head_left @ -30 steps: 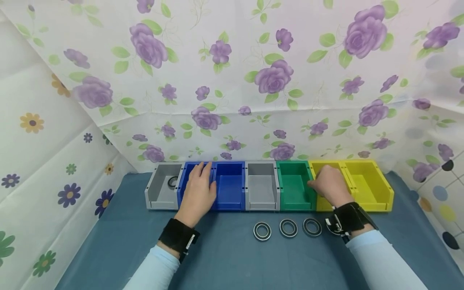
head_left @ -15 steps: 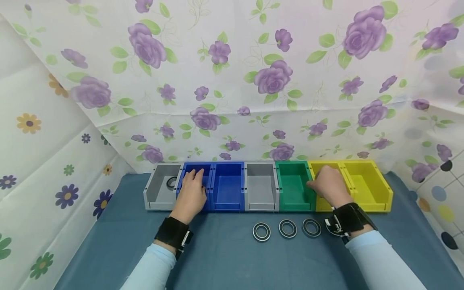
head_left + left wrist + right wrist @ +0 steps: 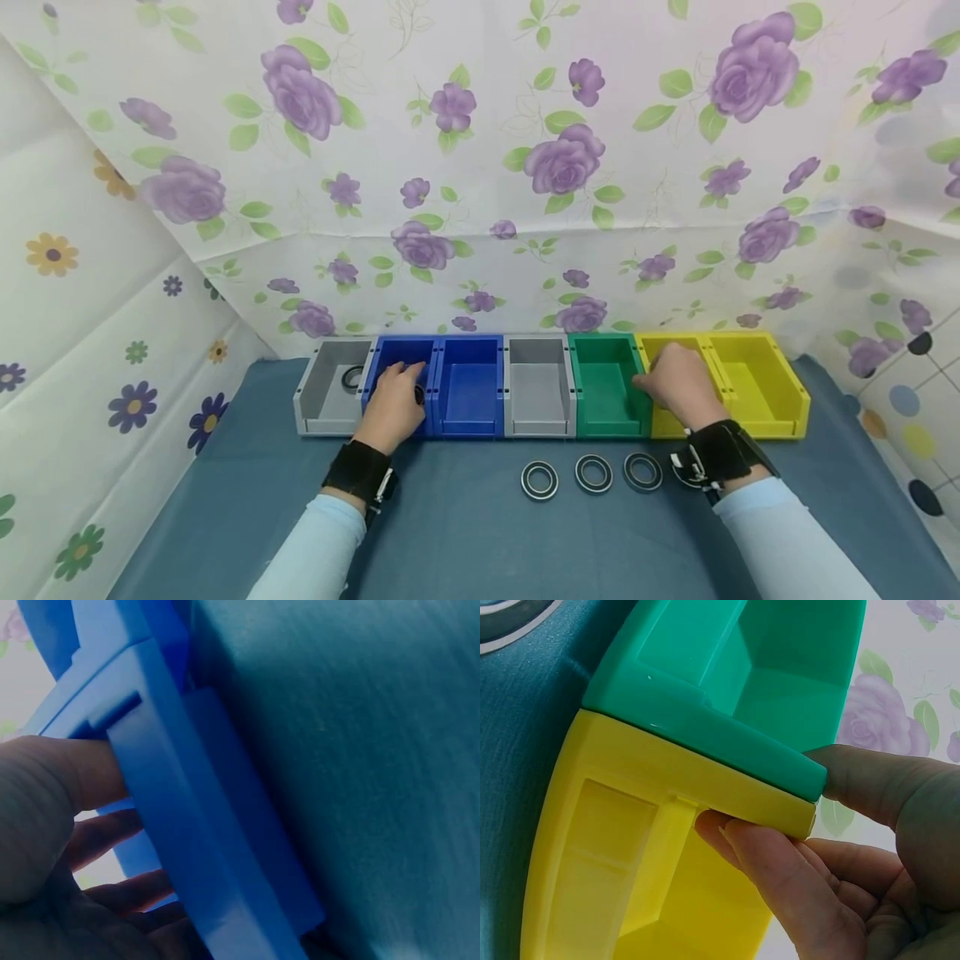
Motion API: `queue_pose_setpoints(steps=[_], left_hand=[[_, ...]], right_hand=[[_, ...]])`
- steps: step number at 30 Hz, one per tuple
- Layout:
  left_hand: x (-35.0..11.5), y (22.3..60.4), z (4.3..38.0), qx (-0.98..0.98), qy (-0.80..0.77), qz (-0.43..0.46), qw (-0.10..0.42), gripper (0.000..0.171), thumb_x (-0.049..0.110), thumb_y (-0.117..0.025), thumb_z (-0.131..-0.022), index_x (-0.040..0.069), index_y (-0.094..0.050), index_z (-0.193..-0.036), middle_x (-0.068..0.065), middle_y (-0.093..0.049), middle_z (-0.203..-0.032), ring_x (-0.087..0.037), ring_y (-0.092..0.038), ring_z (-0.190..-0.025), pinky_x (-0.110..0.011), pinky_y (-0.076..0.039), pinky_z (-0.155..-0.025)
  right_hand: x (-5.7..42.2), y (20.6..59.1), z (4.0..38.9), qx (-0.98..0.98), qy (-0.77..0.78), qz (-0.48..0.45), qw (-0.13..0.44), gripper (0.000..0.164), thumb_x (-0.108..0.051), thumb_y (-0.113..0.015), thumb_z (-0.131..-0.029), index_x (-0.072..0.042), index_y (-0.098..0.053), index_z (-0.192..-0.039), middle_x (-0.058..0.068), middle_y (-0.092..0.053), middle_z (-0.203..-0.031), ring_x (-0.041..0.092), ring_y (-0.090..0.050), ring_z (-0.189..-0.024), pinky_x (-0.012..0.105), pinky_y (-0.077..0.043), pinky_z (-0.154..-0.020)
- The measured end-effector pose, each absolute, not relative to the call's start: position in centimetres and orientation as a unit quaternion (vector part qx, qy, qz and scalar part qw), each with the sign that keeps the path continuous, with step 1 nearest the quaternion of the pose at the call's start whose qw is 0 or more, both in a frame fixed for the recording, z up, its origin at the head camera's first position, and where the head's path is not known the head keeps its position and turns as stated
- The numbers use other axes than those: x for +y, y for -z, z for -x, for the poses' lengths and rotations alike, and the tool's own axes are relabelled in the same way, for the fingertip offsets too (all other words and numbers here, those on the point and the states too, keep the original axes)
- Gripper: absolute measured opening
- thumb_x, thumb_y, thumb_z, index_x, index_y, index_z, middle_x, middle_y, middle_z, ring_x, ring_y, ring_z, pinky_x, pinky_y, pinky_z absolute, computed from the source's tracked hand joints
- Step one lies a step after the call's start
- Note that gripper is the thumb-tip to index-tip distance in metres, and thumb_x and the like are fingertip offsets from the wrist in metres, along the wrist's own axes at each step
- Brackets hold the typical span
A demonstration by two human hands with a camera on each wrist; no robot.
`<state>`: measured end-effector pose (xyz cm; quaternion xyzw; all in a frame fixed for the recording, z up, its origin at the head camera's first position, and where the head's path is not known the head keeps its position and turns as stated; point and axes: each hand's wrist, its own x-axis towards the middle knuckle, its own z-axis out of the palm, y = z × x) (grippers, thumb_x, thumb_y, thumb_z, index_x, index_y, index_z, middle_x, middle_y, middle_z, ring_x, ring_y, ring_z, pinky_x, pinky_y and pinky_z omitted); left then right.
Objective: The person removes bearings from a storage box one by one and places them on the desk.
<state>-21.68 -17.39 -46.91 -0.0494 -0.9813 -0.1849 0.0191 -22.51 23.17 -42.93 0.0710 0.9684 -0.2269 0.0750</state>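
My left hand point(image 3: 392, 408) reaches down into the left blue bin point(image 3: 375, 379), with a dark ring bearing point(image 3: 419, 395) showing beside its thumb. In the left wrist view, thumb and fingers are apart and extend behind the blue bin's wall point(image 3: 187, 802); their tips are hidden. My right hand point(image 3: 681, 383) pinches the adjoining side walls of the green bin point(image 3: 607, 379) and the left yellow bin point(image 3: 663, 421). The right wrist view has the thumb on the green side and the curled fingers inside the yellow bin point(image 3: 592, 847).
Three bearings lie in a row on the blue cloth: left bearing point(image 3: 539, 481), middle bearing point(image 3: 594, 473), right bearing point(image 3: 643, 472). Another bearing point(image 3: 684, 477) is partly under the right wrist. A bearing point(image 3: 352, 378) sits in the left grey bin point(image 3: 330, 408). Behind the bins hangs a flowered sheet point(image 3: 480, 167).
My left hand has moved left and down into the left blue bin, its fingers bending, and the bearing beside it has come into sight. My right hand keeps its place on the walls.
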Motion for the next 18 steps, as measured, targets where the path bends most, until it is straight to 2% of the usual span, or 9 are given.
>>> queue_pose_setpoints(steps=[10,18], left_hand=[[-17.45,47.49,22.17,-0.983,0.173,0.054,0.000,0.054,0.005,-0.064,-0.078,0.005,-0.052,-0.130,-0.020,-0.050,-0.126,-0.034,-0.045,-0.117,-0.046,-0.040,-0.091],[-17.25,47.49,22.06,-0.984,0.171,0.030,-0.031,0.046,0.005,-0.062,-0.080,0.004,-0.057,-0.125,-0.014,-0.055,-0.122,-0.029,-0.047,-0.116,-0.045,-0.039,-0.092]], right_hand=[[23.18,43.02,22.46,0.969,0.229,-0.065,0.071,0.036,-0.029,-0.067,-0.084,-0.007,-0.055,-0.057,0.001,-0.040,-0.049,0.017,-0.042,-0.043,0.027,-0.034,-0.043],[23.14,43.08,22.48,0.970,0.224,-0.067,0.072,0.037,-0.030,-0.067,-0.084,-0.008,-0.054,-0.057,0.001,-0.038,-0.049,0.017,-0.042,-0.043,0.027,-0.033,-0.043]])
